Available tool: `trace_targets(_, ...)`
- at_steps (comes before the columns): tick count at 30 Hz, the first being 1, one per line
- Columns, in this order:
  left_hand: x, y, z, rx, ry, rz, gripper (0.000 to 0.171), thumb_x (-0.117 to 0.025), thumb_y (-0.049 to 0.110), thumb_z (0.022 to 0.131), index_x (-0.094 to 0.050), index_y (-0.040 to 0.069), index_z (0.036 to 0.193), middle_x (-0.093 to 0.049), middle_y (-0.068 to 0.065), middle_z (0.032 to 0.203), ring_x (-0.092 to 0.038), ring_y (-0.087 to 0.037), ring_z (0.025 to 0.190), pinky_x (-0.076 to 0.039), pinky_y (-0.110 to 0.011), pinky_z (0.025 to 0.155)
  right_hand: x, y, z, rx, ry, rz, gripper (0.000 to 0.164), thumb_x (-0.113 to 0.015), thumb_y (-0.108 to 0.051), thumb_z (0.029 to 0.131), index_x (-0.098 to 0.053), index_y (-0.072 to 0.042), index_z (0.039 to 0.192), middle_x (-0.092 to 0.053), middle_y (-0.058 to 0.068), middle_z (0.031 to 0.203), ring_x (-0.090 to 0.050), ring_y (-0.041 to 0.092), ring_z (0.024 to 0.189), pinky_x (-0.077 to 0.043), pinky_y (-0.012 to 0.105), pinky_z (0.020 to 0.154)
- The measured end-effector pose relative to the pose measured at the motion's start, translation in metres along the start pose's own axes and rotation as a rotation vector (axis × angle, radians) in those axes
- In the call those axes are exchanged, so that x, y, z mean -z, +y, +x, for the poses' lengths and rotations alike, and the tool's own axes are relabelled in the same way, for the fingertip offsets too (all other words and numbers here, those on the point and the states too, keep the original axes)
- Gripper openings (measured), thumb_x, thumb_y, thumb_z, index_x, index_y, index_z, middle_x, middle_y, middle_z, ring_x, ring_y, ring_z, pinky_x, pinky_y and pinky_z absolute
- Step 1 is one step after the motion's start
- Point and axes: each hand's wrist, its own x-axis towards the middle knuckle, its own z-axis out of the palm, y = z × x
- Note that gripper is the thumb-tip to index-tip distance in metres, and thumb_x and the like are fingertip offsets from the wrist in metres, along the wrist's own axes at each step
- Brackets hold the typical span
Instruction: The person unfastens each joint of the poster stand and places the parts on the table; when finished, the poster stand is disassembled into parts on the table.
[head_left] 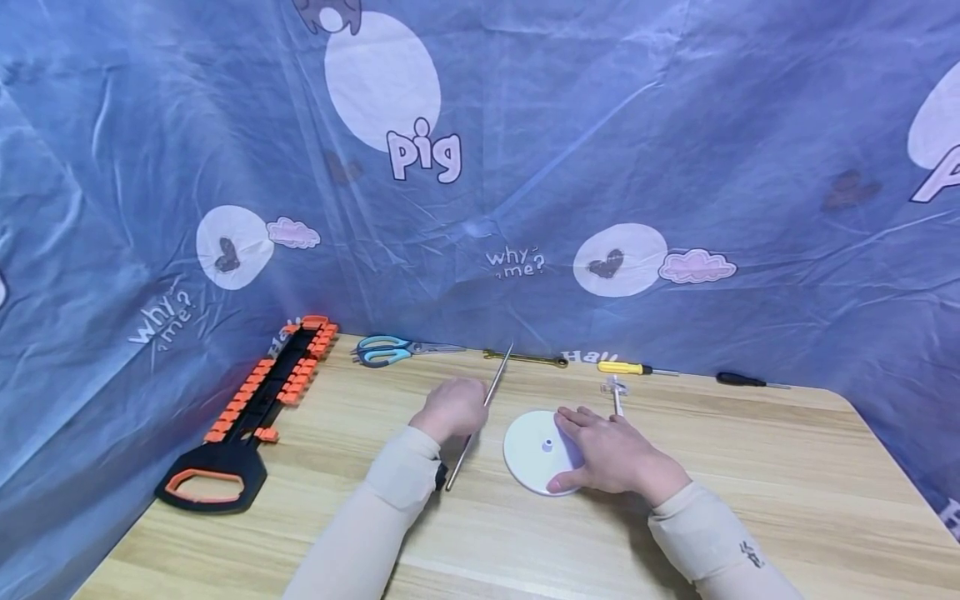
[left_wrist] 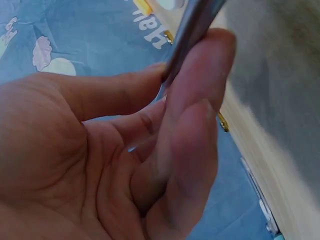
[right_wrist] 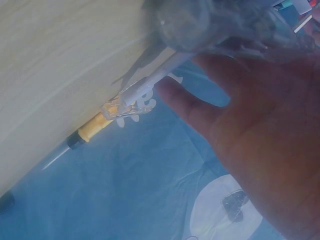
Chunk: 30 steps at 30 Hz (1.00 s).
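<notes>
A thin metal rod (head_left: 459, 468) slants up and away across the middle of the head view. My left hand (head_left: 456, 408) pinches it between thumb and fingers, as the left wrist view also shows. To its right, a round white disc (head_left: 525, 454) with a small raised centre faces up towards the head camera. My right hand (head_left: 607, 450) holds the disc by its right side, thumb at the near edge and fingers at the far edge. Beyond this hand a white stick (right_wrist: 160, 72) ends in a clear plastic piece (head_left: 615, 386). Blurred clear material (right_wrist: 185, 22) crosses the palm in the right wrist view.
Along the back edge lie blue-handled scissors (head_left: 386, 351), a wrench (head_left: 536, 359), a yellow screwdriver (head_left: 622, 367) and a black screwdriver (head_left: 738, 379). A black-and-orange rack (head_left: 251, 425) with a handle lies at left. A blue printed cloth (head_left: 480, 183) hangs behind the table (head_left: 810, 492).
</notes>
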Motion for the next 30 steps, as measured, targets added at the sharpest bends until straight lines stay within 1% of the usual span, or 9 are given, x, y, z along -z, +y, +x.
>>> trace_targets(3,-0.0018,0.0002,-0.0005,0.004,-0.062,0.012,0.023,-0.059,0.008,0.099,-0.064,0.013,0.077,-0.065,-0.001,0.062,-0.063,-0.02,0.063,-0.051,-0.035,0.06,-0.0001,-0.0002,-0.0001,-0.001,-0.001,0.001,0.112,-0.081,-0.074,0.074,-0.053,0.001,0.152,-0.051,0.019,0.16,-0.048,0.047,0.147,-0.041,0.078,0.108)
trace_targets(6,-0.0033,0.0004,-0.0012,0.012,-0.109,0.02,0.027,-0.057,0.007,0.1,-0.064,0.013,0.074,-0.064,-0.001,0.055,-0.063,-0.019,0.055,-0.05,-0.033,0.058,0.0,-0.0003,-0.0003,-0.002,-0.001,0.0,0.112,-0.082,-0.074,0.074,-0.053,0.001,0.152,-0.051,0.018,0.16,-0.048,0.047,0.147,-0.042,0.078,0.108)
trace_targets(11,-0.0048,0.0004,-0.0012,0.03,-0.143,0.039,0.032,-0.055,0.009,0.102,-0.064,0.013,0.072,-0.066,0.0,0.053,-0.066,-0.017,0.049,-0.051,-0.033,0.058,0.0002,-0.0003,-0.0002,-0.003,0.0,0.0,0.112,-0.082,-0.074,0.074,-0.053,0.001,0.152,-0.051,0.018,0.16,-0.048,0.047,0.147,-0.041,0.078,0.108)
trace_targets(23,-0.0077,-0.0012,0.0021,0.04,-0.153,0.03,0.034,-0.057,0.008,0.1,-0.064,0.012,0.067,-0.066,-0.002,0.051,-0.065,-0.016,0.045,-0.049,-0.03,0.053,0.0004,0.0,-0.0001,0.008,0.005,-0.006,0.111,-0.082,-0.073,0.075,-0.053,0.002,0.152,-0.052,0.019,0.16,-0.049,0.047,0.146,-0.042,0.078,0.107)
trace_targets(27,-0.0086,-0.0005,0.0016,0.051,-0.152,0.037,0.031,-0.058,0.008,0.1,-0.065,0.012,0.07,-0.067,-0.001,0.051,-0.064,-0.015,0.044,-0.05,-0.03,0.054,0.0008,-0.0001,-0.0004,0.009,0.003,-0.006,0.111,-0.081,-0.074,0.075,-0.053,0.002,0.152,-0.052,0.019,0.16,-0.049,0.047,0.146,-0.042,0.078,0.107)
trace_targets(30,-0.0092,0.0002,0.0015,0.061,-0.151,0.049,0.025,-0.059,0.008,0.099,-0.065,0.012,0.076,-0.066,0.0,0.053,-0.063,-0.014,0.044,-0.051,-0.03,0.057,0.0008,-0.0002,-0.0004,0.009,0.003,-0.005,0.111,-0.081,-0.074,0.075,-0.053,0.001,0.152,-0.051,0.019,0.16,-0.048,0.047,0.147,-0.042,0.078,0.107)
